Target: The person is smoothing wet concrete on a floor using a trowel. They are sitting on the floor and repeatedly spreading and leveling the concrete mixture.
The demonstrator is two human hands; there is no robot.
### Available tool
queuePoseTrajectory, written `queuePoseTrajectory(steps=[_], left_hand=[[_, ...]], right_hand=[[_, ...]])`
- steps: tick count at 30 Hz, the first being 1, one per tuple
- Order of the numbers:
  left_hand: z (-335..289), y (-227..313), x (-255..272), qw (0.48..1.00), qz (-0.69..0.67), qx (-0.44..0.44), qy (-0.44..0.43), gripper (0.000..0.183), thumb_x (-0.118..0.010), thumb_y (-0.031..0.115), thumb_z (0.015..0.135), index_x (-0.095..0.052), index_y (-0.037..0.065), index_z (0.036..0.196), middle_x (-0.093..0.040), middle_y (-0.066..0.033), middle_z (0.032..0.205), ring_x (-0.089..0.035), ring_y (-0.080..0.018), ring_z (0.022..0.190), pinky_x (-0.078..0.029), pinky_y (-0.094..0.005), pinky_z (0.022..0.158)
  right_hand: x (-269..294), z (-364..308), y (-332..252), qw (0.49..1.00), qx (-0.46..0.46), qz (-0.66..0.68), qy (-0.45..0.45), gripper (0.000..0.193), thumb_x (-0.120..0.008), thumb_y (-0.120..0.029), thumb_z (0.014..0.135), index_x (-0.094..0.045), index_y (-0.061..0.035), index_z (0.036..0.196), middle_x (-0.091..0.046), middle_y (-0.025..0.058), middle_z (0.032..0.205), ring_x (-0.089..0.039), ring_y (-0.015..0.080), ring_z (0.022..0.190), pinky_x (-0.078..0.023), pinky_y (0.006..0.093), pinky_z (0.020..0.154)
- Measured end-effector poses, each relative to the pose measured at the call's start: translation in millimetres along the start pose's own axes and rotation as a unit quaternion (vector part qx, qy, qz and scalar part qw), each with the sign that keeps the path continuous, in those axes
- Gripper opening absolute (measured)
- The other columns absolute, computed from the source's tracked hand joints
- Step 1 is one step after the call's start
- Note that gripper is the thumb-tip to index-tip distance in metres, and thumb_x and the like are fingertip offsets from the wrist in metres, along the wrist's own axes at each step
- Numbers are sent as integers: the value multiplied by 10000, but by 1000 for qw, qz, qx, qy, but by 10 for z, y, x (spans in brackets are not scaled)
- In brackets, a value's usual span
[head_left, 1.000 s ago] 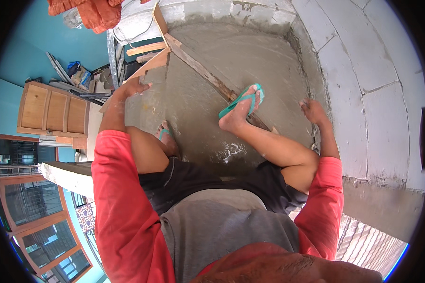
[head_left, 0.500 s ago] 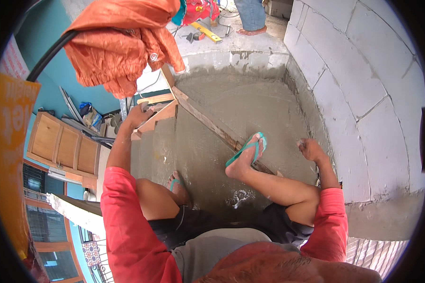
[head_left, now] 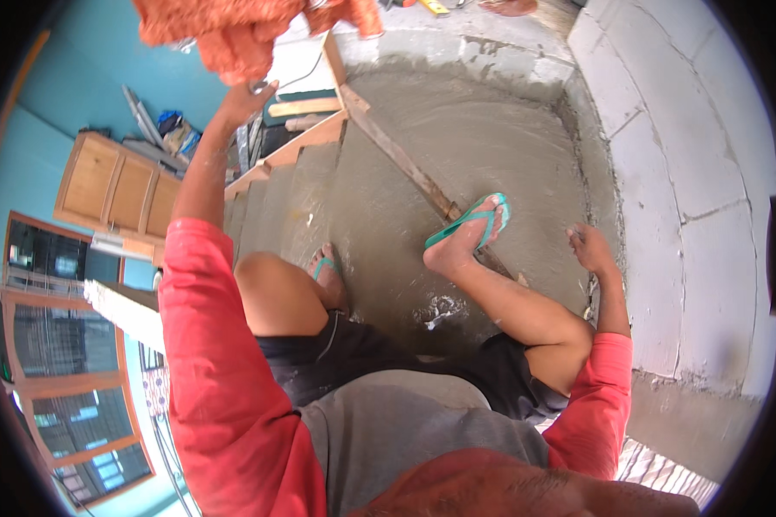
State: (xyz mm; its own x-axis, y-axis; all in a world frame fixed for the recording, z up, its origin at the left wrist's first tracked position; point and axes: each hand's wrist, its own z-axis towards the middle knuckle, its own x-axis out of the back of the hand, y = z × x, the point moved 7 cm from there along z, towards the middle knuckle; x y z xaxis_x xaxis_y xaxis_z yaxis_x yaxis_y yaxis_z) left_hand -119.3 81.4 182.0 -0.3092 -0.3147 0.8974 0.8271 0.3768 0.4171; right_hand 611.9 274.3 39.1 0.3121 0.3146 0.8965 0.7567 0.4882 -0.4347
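My left hand [head_left: 247,103] is raised just below the hanging orange cloth [head_left: 241,43], fingers partly apart; whether it touches the cloth I cannot tell. Near it stands the wooden form board [head_left: 306,140] along the stepped concrete edge [head_left: 276,194]. My right hand [head_left: 591,248] hangs over the wet grey cement floor [head_left: 491,129] near the block wall, fingers curled; what lies inside them, if anything, is hidden. A long wooden strip [head_left: 397,159] lies diagonally over the cement. My right foot in a green flip-flop [head_left: 474,226] rests on it. My left foot [head_left: 326,271] is on the cement.
Pale block wall [head_left: 664,207] rises at the right. A low ledge [head_left: 457,47] bounds the far side, with a yellow level [head_left: 434,7] on top. Wooden panels [head_left: 116,185] and scrap pieces [head_left: 168,133] lie at the left, beyond the steps going down.
My left hand has left the form board and risen toward the orange cloth. My right hand has shifted slightly, still curled. The view has tilted, so the cloth sits higher.
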Motion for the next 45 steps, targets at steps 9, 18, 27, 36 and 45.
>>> queuePoseTrajectory(steps=[9, 18, 27, 36, 45], left_hand=[[-390, 11, -625, 984, -90, 78, -132, 813, -574, 569, 891, -492, -111, 1328, -643, -286, 1156, -635, -335, 1070, -464, -385, 951], [-239, 152, -621, 982, 32, 37, -182, 754, -503, 565, 918, -515, -88, 1296, -621, -317, 1159, -643, -382, 1034, -482, -428, 905], [-128, -679, -269, 953, -261, 148, -39, 830, -506, 628, 922, -392, -6, 1445, -534, -151, 1375, -585, -306, 1178, -450, -468, 936], [-212, -523, -40, 945, -285, 151, 43, 776, -539, 607, 915, -480, -20, 1368, -568, -154, 1321, -633, -290, 1074, -474, -458, 859], [-134, -475, -233, 893, -399, 202, 39, 825, -553, 606, 896, -370, 4, 1430, -451, -181, 1401, -555, -312, 1190, -441, -499, 970]], right_hand=[[70, -115, -195, 997, -71, 20, -37, 301, -563, -232, 958, -575, 44, 838, -616, 191, 689, -597, 311, 635, -460, 410, 626], [-17, -159, -64, 997, -23, -69, -20, 373, -534, -309, 968, -615, 45, 883, -635, 264, 799, -612, 435, 768, -469, 480, 704], [-97, -20, -138, 992, -69, -62, -80, 364, -516, -323, 969, -660, -13, 1093, -657, 226, 1103, -611, 410, 1031, -477, 468, 886], [5, -70, -323, 998, 62, -28, 6, 307, -530, -239, 969, -532, 28, 816, -542, 228, 705, -468, 375, 635, -404, 461, 619], [-13, -26, -405, 998, -17, -28, -51, 294, -563, -247, 950, -567, 31, 854, -590, 198, 706, -527, 341, 639, -423, 436, 625]])
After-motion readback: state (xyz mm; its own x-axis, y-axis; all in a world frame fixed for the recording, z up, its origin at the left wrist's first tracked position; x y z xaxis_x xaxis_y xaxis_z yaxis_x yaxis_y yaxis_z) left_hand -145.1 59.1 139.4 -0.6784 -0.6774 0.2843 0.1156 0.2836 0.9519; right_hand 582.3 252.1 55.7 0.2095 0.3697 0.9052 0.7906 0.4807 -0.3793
